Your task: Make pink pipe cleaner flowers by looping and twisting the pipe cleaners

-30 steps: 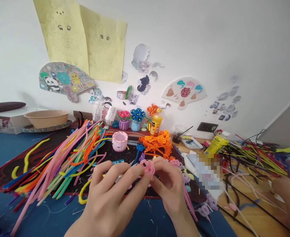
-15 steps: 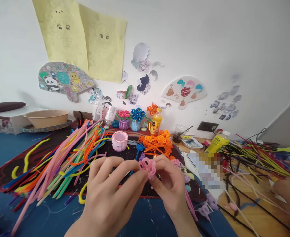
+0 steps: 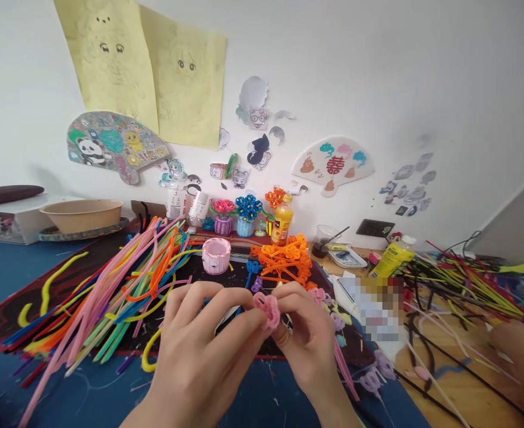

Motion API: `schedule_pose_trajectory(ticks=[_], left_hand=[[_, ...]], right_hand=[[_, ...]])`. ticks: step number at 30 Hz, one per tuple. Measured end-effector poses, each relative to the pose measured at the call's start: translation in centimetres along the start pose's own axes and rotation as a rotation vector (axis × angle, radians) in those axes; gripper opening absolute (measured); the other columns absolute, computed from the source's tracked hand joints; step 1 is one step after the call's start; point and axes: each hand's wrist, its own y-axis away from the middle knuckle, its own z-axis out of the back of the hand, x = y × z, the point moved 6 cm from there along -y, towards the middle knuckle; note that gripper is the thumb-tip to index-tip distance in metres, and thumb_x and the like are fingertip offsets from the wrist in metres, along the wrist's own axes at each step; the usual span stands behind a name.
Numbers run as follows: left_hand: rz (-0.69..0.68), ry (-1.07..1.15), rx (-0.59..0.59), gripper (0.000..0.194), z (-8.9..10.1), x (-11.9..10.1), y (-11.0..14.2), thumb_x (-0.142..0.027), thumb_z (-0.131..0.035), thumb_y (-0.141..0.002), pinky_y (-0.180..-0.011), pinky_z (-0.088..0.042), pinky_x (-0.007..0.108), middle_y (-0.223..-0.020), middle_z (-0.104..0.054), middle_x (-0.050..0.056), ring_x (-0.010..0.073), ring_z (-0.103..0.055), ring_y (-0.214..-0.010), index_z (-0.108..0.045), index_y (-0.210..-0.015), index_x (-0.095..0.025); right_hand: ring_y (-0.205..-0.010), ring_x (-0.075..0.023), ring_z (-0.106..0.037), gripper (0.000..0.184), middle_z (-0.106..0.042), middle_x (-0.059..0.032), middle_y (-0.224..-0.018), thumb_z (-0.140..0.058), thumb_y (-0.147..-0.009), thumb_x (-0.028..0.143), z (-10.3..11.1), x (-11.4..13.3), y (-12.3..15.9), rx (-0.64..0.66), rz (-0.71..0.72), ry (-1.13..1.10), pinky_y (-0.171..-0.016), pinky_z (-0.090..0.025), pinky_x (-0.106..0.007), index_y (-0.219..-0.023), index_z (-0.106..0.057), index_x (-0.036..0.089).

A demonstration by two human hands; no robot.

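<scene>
Both my hands meet low in the middle of the view over a dark mat (image 3: 30, 297). My left hand (image 3: 199, 356) and my right hand (image 3: 309, 339) both pinch a small pink pipe-cleaner flower (image 3: 267, 308) between thumb and fingertips. The flower has looped petals and sits between the two sets of fingertips, lifted a little above the mat. Its pink stem (image 3: 344, 371) trails down to the right past my right wrist.
A large heap of coloured pipe cleaners (image 3: 110, 285) lies left. Behind stand a pink cup (image 3: 216, 254), orange looped pieces (image 3: 286, 258), small flower pots (image 3: 244, 217) and a yellow bottle (image 3: 282, 221). Dark and yellow stems (image 3: 458, 279) clutter the right, where another person's hand (image 3: 518, 356) rests.
My hands have turned the pink flower slightly and lowered it a little. The other person's hand at the right edge has shifted slightly down.
</scene>
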Motion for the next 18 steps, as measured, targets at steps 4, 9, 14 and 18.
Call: schedule_pose_trajectory(ticks=[4, 9, 14, 18], left_hand=[[0.045, 0.084, 0.049, 0.015, 0.0, 1.1, 0.3, -0.039, -0.064, -0.087, -0.076, -0.039, 0.035, -0.090, -0.070, 0.001, 0.0197, -0.057, -0.084, -0.068, -0.097, -0.028], [0.079, 0.219, 0.166, 0.037, -0.5, 2.5, 0.5, -0.039, -0.066, -0.085, -0.085, -0.046, 0.035, -0.112, -0.061, 0.008, 0.0230, -0.056, -0.105, -0.058, -0.117, -0.024], [-0.045, 0.193, 0.108, 0.019, -0.3, 1.7, 0.4, -0.019, -0.065, -0.087, -0.078, -0.046, 0.032, -0.100, -0.064, 0.005, 0.0185, -0.057, -0.091, -0.066, -0.105, -0.025], [-0.125, 0.120, 0.041, 0.009, 0.1, 1.1, 0.4, -0.019, -0.067, -0.085, -0.072, -0.044, 0.031, -0.089, -0.068, 0.003, 0.0167, -0.055, -0.080, -0.070, -0.092, -0.023]], right_hand=[[-0.073, -0.0181, -0.055, 0.017, -0.058, -0.0041, -0.082, -0.066, -0.085, 0.037, 0.2, -0.8, -0.1, -0.039, -0.063, -0.128, -0.061, -0.044, -0.028, -0.080, -0.067, 0.021], [-0.068, -0.0158, -0.050, 0.023, -0.055, -0.0019, -0.074, -0.075, -0.075, 0.039, -0.2, -2.0, 0.0, -0.059, -0.217, -0.332, -0.057, -0.041, -0.026, -0.072, -0.064, 0.019], [-0.054, -0.0125, -0.042, 0.034, -0.051, -0.0012, -0.066, -0.077, -0.069, 0.050, -1.6, -2.9, 0.3, 0.024, -0.357, -0.416, -0.045, -0.037, -0.024, -0.071, -0.065, 0.018], [-0.054, -0.0117, -0.040, 0.033, -0.050, -0.0003, -0.065, -0.077, -0.069, 0.049, -1.9, -2.6, 0.2, 0.048, -0.350, -0.429, -0.046, -0.036, -0.024, -0.072, -0.066, 0.018]])
